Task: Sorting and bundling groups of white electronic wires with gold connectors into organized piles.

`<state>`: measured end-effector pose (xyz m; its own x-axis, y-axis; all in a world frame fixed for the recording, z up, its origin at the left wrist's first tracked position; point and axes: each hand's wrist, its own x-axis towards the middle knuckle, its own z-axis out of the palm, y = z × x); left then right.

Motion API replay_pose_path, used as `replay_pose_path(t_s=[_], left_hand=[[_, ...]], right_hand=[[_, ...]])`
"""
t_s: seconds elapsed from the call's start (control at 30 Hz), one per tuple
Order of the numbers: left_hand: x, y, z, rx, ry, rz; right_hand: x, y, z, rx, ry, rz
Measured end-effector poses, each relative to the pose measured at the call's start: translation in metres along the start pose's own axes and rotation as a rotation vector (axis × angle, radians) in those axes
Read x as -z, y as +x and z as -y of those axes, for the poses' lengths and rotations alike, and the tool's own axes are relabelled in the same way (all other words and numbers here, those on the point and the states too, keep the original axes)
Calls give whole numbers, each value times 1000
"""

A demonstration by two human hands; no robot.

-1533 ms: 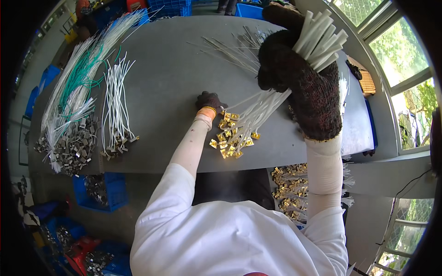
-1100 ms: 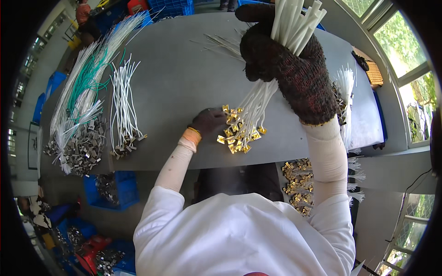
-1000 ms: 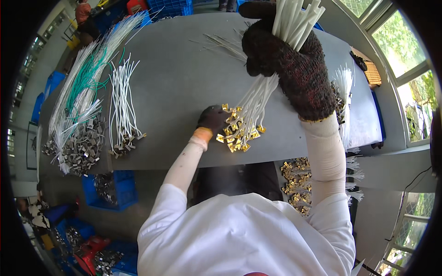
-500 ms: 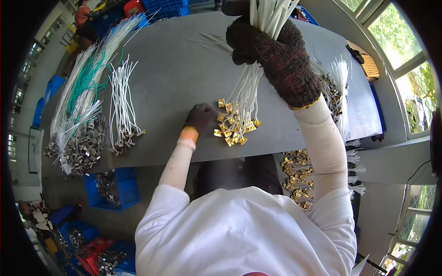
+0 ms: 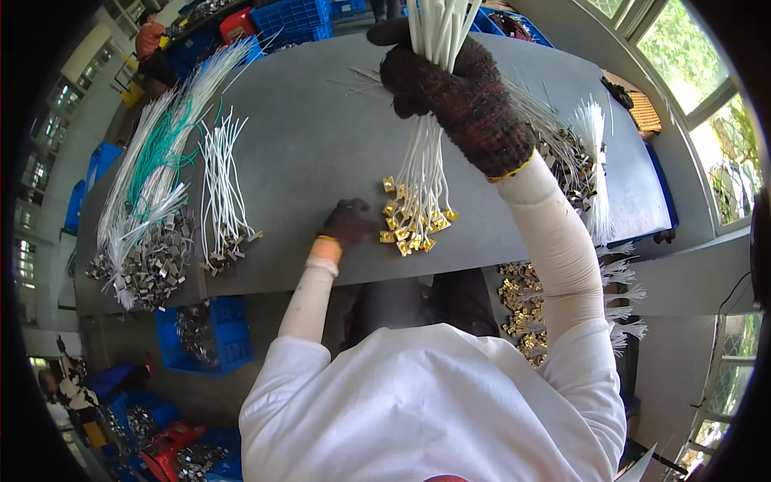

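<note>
My right hand [image 5: 458, 100], in a dark knitted glove, is closed round a thick bundle of white wires [image 5: 426, 157] at the far side of the table. The wires stick up past the fist and hang down toward me. Their gold metal ends [image 5: 414, 225] fan out in a cluster at the table's near middle. Just left of that cluster is my left hand [image 5: 349, 222], also dark-gloved, low over the table with its fingers curled. Nothing shows in it, and a small gap seems to part it from the gold ends.
On the grey table [image 5: 297, 145], a smaller white wire bundle [image 5: 222, 185] and a large pile with silver ends [image 5: 152, 269] lie left. More wires [image 5: 594, 173] lie right. Below the edge are a blue crate [image 5: 205, 337] and gold-ended bundles [image 5: 524, 313]. Another person [image 5: 150, 44] is far left.
My right hand has moved left with the wire bundle, and the wires now hang straighter. My left hand stays beside the gold ends, its fingers slightly shifted. The whole view has turned a little.
</note>
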<state>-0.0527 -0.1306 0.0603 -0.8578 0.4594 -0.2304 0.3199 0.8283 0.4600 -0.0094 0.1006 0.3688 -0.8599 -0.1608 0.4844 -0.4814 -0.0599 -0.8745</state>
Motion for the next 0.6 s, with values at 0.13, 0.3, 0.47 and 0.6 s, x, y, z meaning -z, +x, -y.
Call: replay_pose_path(t_s=[0.13, 0.3, 0.47, 0.6], left_hand=[[91, -21, -41, -471, -712, -228], [158, -14, -142, -780, -457, -380], [156, -10, -178, -793, -512, -458], [161, -10, -180, -714, -725, -308]], right_hand=[[-2, 5, 32, -46, 257, 100], [-4, 6, -13, 136, -418, 92], [12, 5, -13, 340, -365, 168], [28, -17, -12, 409, -822, 111]])
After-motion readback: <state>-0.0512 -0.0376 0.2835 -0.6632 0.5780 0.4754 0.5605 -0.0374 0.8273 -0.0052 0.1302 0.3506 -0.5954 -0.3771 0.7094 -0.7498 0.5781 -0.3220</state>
